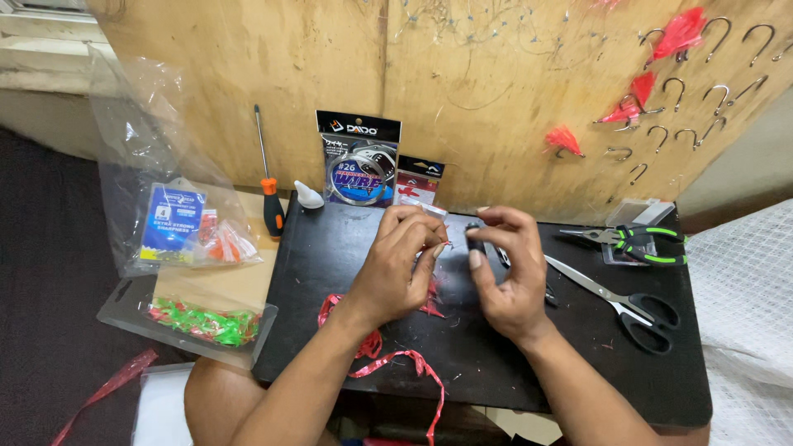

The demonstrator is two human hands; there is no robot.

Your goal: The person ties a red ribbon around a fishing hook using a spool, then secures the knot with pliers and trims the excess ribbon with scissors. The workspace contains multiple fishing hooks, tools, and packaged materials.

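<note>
My left hand (401,264) pinches a small hook dressed with red tinsel (440,246) above the black board (347,248). Just right of it, my right hand (508,268) grips a small black spool (474,239) between thumb and fingers. A fine thread seems to run between the two, too thin to be sure. Loose red tinsel strips (388,355) lie on the board under my left wrist and trail off its front edge.
Black scissors (628,306) and green-handled pliers (640,242) lie right of my hands. A wire packet (359,161), an orange screwdriver (271,206) and a white cap stand at the back. Plastic bags with green tinsel (202,322) sit left. Hooks with red tufts (681,33) hang on the wooden panel.
</note>
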